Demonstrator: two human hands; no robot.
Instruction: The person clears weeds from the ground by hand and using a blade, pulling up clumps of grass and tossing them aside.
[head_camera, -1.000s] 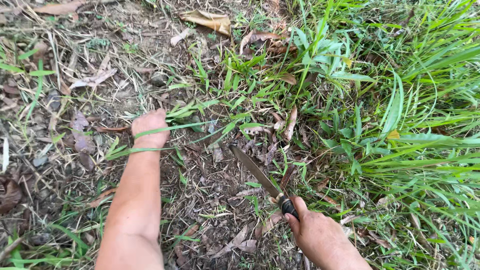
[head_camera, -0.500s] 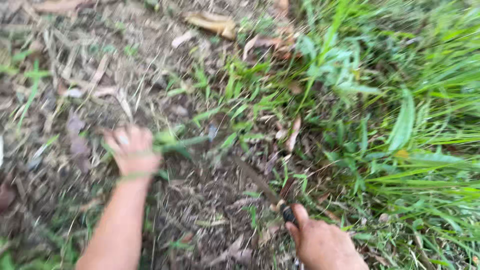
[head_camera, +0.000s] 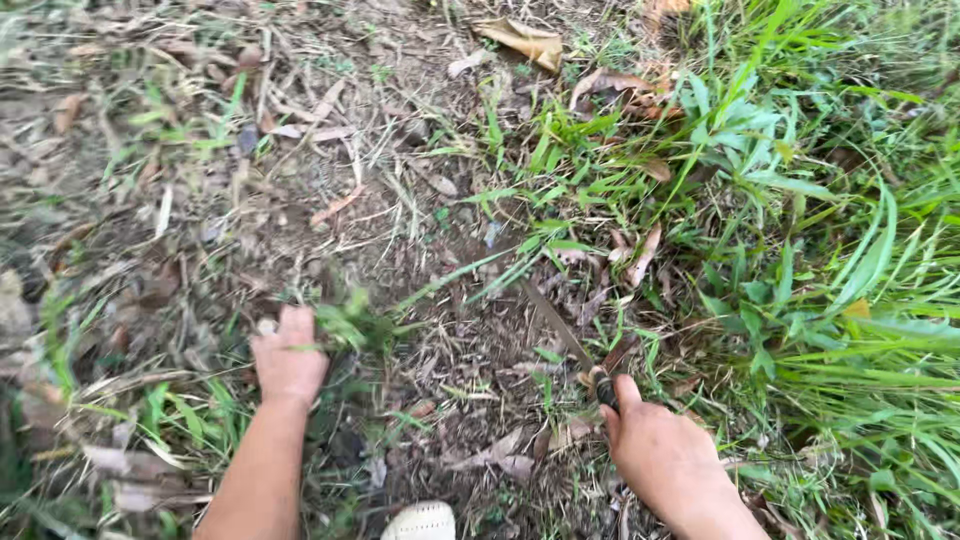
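Left hand (head_camera: 289, 358) has pulled back toward the body, fist clenched on a tuft of cut grass (head_camera: 352, 322). Right hand (head_camera: 665, 455) grips the knife (head_camera: 565, 335) handle; blade lies low over the ground, long axis running up-left, tip toward the standing grass clump (head_camera: 800, 250) beyond.

dry leaves (head_camera: 525, 40), bare soil (head_camera: 330, 230), pale shoe tip (head_camera: 422, 521).

A tuft of grass (head_camera: 350, 322) is gripped in the left hand (head_camera: 288, 358). To its right, a knife (head_camera: 565, 335) is held by the right hand (head_camera: 665, 458), with tall grass (head_camera: 820, 250) beyond.
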